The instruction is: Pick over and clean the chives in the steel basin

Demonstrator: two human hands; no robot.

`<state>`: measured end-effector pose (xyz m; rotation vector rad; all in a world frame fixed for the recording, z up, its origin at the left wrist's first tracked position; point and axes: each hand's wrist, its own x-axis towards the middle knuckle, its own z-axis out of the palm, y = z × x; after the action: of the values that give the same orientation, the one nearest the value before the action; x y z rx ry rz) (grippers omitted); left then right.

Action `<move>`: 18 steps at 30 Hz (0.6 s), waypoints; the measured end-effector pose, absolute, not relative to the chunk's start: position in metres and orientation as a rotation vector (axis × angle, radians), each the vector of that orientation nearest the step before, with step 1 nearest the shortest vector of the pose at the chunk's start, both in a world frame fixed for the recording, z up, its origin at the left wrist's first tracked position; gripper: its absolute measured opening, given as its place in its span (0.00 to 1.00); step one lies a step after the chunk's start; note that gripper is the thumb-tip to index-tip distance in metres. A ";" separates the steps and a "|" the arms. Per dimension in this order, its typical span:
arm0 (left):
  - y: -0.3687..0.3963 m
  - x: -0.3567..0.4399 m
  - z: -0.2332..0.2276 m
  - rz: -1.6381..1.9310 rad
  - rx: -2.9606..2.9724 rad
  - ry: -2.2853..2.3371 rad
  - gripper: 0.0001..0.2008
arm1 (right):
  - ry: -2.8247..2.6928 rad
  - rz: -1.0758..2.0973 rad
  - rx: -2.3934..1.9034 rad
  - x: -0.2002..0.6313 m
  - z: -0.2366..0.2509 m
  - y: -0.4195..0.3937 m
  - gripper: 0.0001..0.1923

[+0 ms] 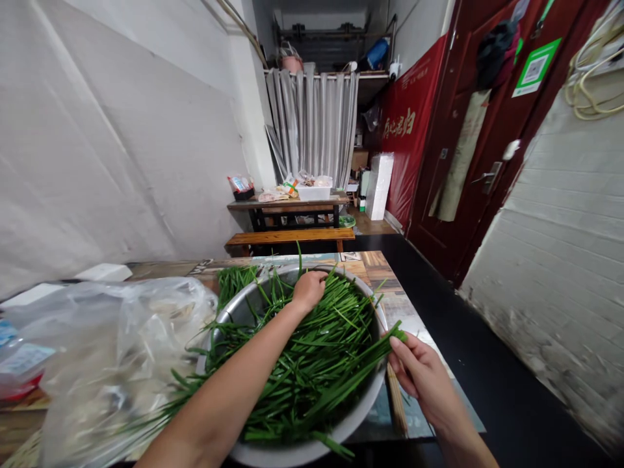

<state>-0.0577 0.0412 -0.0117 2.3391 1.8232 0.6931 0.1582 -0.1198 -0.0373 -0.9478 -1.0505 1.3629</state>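
A large metal bowl (pixel 375 390) full of long green chives (pixel 316 364) stands on the table in front of me. My left hand (pixel 308 290) reaches across the bowl to its far side, fingers closed down among the chive stalks. My right hand (pixel 420 372) is at the bowl's right rim, pinching the end of a chive stalk (pixel 392 336) between thumb and fingers. More chives (pixel 234 279) hang over the bowl's far left rim.
A big clear plastic bag (pixel 121 351) lies left of the bowl. Chopsticks (pixel 397 403) lie by the bowl's right side. Beyond the table's far edge are a wooden bench (pixel 287 238) and a cluttered table (pixel 292 203). A dark aisle and red door (pixel 468 149) are at right.
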 end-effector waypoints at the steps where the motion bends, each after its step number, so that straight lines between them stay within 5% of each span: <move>1: 0.042 -0.058 -0.010 0.707 2.342 1.796 0.16 | -1.041 1.368 -0.949 0.158 -0.037 -0.120 0.16; 9: 0.045 -0.061 -0.011 0.628 2.185 1.722 0.24 | -0.996 1.396 -0.937 0.156 -0.036 -0.119 0.16; 18: 0.048 -0.058 -0.011 0.633 2.125 1.756 0.15 | -1.012 1.413 -0.925 0.158 -0.043 -0.118 0.16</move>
<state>-0.0584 0.0480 -0.0107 2.1253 1.7561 0.6333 0.1578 -0.1179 -0.0428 -0.9246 -1.0119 1.4129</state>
